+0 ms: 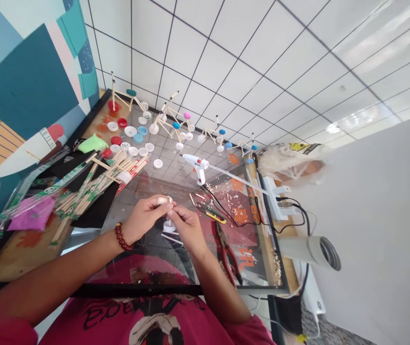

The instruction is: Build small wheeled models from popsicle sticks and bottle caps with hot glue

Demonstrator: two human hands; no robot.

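Observation:
Over the middle of the glass tabletop, my left hand and my right hand meet with fingertips pinched together. A small white piece shows between them, but the fingers hide most of it. White tape wraps a finger of my left hand, and a red bead bracelet circles that wrist. Just below the fingers, a white bottle cap rests on the table. Thin wooden sticks lie beside that cap. To the right of my right hand is a yellow utility knife.
A white glue gun with its cord lies ahead. Red-handled pliers are on the right. Left are bundled wooden chopsticks and loose bottle caps. Stick-and-cap figures line the back edge. A power strip stands right.

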